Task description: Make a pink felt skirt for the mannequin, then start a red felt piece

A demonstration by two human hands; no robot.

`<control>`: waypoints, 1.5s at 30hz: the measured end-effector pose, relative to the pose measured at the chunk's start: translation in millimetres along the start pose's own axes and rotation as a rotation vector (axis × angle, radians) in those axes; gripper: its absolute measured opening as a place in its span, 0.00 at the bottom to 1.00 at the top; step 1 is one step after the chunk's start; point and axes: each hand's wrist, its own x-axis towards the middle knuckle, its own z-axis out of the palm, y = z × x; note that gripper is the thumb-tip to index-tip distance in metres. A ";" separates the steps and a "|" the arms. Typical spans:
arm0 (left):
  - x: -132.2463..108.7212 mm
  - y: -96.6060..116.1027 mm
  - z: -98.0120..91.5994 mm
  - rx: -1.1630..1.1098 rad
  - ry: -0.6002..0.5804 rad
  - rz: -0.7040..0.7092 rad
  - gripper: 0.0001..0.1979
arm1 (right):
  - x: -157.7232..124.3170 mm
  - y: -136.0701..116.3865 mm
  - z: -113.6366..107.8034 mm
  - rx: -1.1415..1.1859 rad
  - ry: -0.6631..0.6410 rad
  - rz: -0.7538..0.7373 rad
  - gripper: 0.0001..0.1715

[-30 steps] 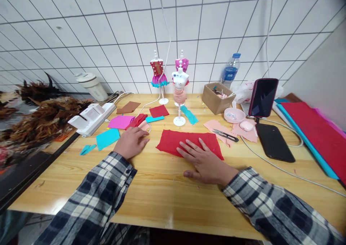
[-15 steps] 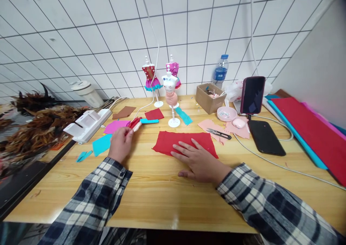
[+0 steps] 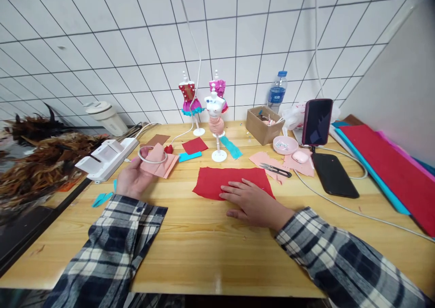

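Observation:
My left hand (image 3: 134, 178) is turned palm up at the left of the table, its fingers partly hidden behind a folded piece of pink cloth (image 3: 166, 166) that it holds. A thin white ring (image 3: 152, 162) lies across that cloth. Something small and red (image 3: 169, 149) shows just behind it. My right hand (image 3: 249, 203) lies flat, fingers spread, on the lower right part of a red cloth rectangle (image 3: 212, 181). Just beyond the red cloth stands a small white dress form (image 3: 215, 104) with a pink wrap around its lower body.
Two dressed forms (image 3: 188, 95) stand at the back. Thread snips (image 3: 277, 169) lie on pink scraps to the right, near a pink dish (image 3: 285, 144), a cardboard box (image 3: 263, 124) and a black phone (image 3: 335, 174). A power strip (image 3: 107, 160) and feathers (image 3: 50, 163) are left.
My left hand has turned palm up and lifted pink cloth with the white ring from the scraps at left. My right hand stays on the red cloth.

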 end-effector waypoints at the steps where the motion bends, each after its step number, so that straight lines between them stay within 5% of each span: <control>1: -1.7 2.3 -2.7 -0.029 0.001 -0.016 0.05 | 0.1 0.6 -0.3 0.004 -0.003 0.002 0.33; 9: -1.2 13.5 -18.3 0.371 -0.128 0.098 0.07 | -0.4 3.1 0.6 0.024 -0.018 0.000 0.34; 15: -13.4 5.9 -8.6 0.646 0.105 0.429 0.11 | -4.0 2.1 -4.9 -0.002 0.006 -0.034 0.37; 17: -32.5 0.1 6.2 0.856 -0.104 0.398 0.17 | -4.8 0.3 -8.0 -0.035 0.049 -0.038 0.37; 20: -65.8 -14.7 35.0 1.137 -0.616 0.291 0.20 | -4.5 -4.7 -7.4 -0.048 0.060 -0.065 0.37; 22: -81.9 -26.0 52.3 1.195 -0.807 0.308 0.19 | -3.4 -8.8 -2.4 -0.025 0.021 -0.078 0.37; 28: -90.0 -37.6 71.3 1.411 -1.115 0.275 0.21 | -1.4 -11.4 9.1 0.037 -0.032 -0.062 0.36; 31: -90.2 -30.0 70.9 1.567 -1.092 0.388 0.22 | -0.8 -7.3 4.0 0.051 0.002 -0.076 0.34; 35: -97.7 -20.2 68.9 1.429 -0.996 0.399 0.18 | -0.4 -7.4 -6.0 0.066 0.180 -0.091 0.26; 40: -113.6 -18.7 71.9 1.037 -1.084 0.087 0.15 | -2.1 -24.3 -9.0 0.182 0.591 -0.014 0.18; 45: -125.1 -26.5 80.9 0.852 -1.202 -0.086 0.12 | -1.6 -35.6 -3.2 0.268 0.675 -0.043 0.14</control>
